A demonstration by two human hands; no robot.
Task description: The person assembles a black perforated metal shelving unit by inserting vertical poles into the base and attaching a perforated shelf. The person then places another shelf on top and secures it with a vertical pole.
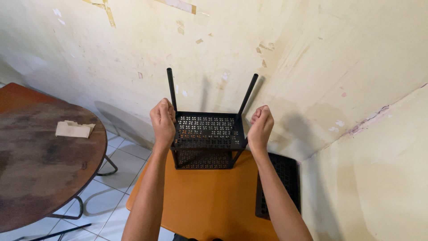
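Note:
A black metal rack (207,134) with perforated shelves stands on an orange table (209,201) against the wall. Two thin black posts rise from its far corners. My left hand (162,121) is closed around the rack's near-left post at the top shelf. My right hand (260,126) is closed around the near-right post at the same height. Both forearms reach in from the bottom of the view.
A loose black perforated panel (283,187) lies on the orange table at the right, by the cream wall. A round, worn brown table (40,156) with a folded beige cloth (74,129) stands at the left over a white tiled floor (111,196).

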